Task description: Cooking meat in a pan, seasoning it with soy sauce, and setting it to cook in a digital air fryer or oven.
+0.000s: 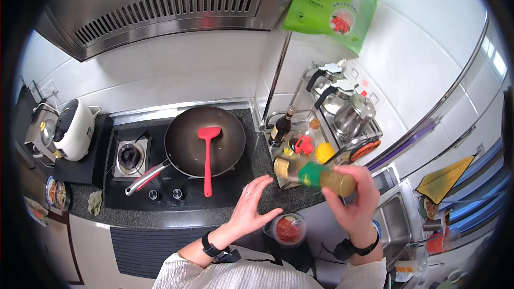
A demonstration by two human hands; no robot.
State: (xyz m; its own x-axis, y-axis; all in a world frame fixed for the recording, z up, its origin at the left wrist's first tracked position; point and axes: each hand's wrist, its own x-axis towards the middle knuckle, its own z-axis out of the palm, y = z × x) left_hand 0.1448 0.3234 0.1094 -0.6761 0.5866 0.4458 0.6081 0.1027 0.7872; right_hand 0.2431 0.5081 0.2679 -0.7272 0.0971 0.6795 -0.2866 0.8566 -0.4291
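Note:
My right hand [357,204] grips a bottle [309,174] by one end. The bottle has a green label and a gold cap, lies nearly sideways in the air and is slightly blurred. My left hand [253,204] hangs over the counter's front edge with fingers spread, holding nothing, a little apart from the capped end. Below and between the hands is a clear lidded container [288,229] with red food in it. Left of my left hand, a dark wok [176,144] sits on the gas hob [164,200], with a red spatula [207,160] resting in it.
A metal rack [287,184] at right holds a dark sauce bottle [282,128], a yellow-lidded jar [324,152] and steel pots [355,116]. A white rice cooker [76,128] stands at far left, a sink [393,224] at right. Overhead are the range hood [168,12] and a green bag [337,8].

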